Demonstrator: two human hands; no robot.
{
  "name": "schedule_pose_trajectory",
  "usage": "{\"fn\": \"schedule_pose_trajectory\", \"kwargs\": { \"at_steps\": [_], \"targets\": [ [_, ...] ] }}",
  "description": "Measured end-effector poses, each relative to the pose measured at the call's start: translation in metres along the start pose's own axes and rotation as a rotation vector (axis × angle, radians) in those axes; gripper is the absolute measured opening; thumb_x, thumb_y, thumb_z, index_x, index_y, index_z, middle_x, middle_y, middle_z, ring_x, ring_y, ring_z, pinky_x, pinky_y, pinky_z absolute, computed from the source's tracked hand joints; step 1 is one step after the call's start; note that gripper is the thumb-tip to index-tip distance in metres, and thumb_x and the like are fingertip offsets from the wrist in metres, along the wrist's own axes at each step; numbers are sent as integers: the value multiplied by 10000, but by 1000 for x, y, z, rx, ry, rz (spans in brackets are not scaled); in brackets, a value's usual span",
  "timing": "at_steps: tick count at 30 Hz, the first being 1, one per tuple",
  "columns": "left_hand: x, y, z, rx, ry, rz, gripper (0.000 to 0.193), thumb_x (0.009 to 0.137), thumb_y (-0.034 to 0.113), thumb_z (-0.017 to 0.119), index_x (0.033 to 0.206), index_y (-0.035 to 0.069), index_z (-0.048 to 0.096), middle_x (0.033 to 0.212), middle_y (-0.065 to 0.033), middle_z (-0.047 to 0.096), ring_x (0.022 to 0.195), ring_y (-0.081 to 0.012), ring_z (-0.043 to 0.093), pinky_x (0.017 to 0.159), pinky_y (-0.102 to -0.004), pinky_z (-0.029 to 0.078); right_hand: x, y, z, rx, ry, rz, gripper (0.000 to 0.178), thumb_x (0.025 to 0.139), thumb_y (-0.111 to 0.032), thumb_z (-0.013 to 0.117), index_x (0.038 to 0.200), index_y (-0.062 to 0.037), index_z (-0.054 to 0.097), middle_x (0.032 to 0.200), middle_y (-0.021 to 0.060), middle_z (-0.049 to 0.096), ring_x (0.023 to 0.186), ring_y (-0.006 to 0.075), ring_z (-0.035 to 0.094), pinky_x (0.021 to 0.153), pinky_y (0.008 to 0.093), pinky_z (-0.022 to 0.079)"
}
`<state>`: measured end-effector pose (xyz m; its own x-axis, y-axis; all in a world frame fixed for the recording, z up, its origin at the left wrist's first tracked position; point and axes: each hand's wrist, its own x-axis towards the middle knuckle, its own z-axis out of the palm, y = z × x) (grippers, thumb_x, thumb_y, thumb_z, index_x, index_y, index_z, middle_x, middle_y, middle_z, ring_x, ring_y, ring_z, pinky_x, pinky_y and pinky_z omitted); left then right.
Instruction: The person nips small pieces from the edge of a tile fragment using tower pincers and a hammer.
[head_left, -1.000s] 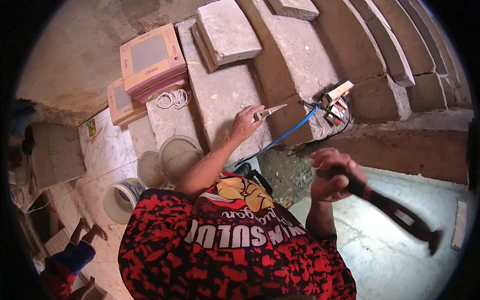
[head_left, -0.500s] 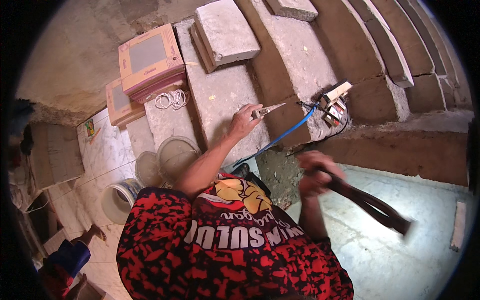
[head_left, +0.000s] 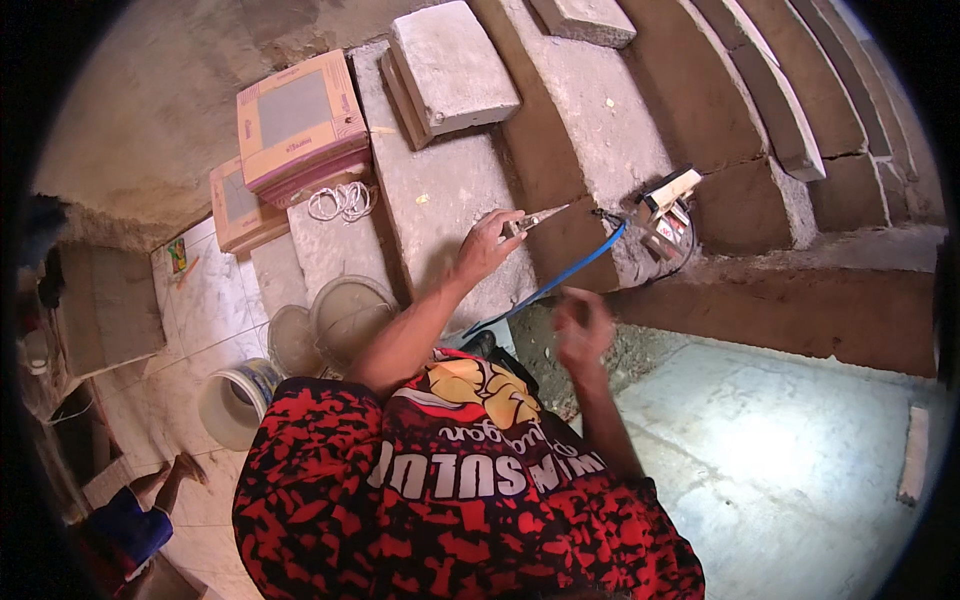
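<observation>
has right hand [head_left: 583, 328] blurred, over the rubble [head_left: 635, 345]; cannot tell if open, closed or gripping something. grips a pointed metal tool [head_left: 541, 218] in closed left hand [head_left: 487, 247], at the brown riser [head_left: 568, 240] of a concrete step; cannot tell if touching there. could hurt the left fingers, if moving the right hand carelessly beside them. could also catch the blue cable [head_left: 575, 268], because of its place between both hands. counts, from near to far: one pointed tool, one cable, two round grey tubs [head_left: 352, 305], one bucket [head_left: 218, 428], one coil of white cord [head_left: 340, 202], two stacks of cartons [head_left: 300, 112], one pale block [head_left: 460, 70], and, at the lower left, one other person [head_left: 140, 525]
</observation>
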<state>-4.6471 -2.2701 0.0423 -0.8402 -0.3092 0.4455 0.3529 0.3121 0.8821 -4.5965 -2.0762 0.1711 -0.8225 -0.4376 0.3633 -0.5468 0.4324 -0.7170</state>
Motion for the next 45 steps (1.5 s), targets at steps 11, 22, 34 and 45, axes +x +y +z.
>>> {"fn": "schedule_pose_trajectory", "kwargs": {
  "at_steps": [11,22,34,45],
  "targets": [
    [2,-6,-7,57,-38,-85,311,811,121,676,1092,20,589,1070,-159,612,1017,-324,582,889,-381,467,53,-67,-19,286,220,-199,446,943,-434,514,831,-3,535,629,109,580,568,204,589,543,301,495],
    [6,-7,-6,15,-19,-168,358,837,179,667,1141,16,571,1065,-154,616,983,-325,595,869,-376,475,64,-89,-23,197,219,-110,325,955,-285,499,974,36,545,630,75,562,528,147,539,516,270,441],
    [-10,-30,11,102,-64,15,385,809,159,682,1161,44,575,1105,-154,604,1043,-327,565,921,-402,447,41,-38,-10,-88,-259,404,306,920,-168,568,1155,18,503,747,157,616,668,153,616,588,317,475],
    [2,-24,16,-34,-215,-216,369,803,134,684,1138,9,594,1101,-158,625,1034,-310,594,896,-378,467,-1,23,13,-166,-475,548,355,919,-296,537,1089,14,507,831,321,600,854,516,561,723,540,449]
  ]
}}
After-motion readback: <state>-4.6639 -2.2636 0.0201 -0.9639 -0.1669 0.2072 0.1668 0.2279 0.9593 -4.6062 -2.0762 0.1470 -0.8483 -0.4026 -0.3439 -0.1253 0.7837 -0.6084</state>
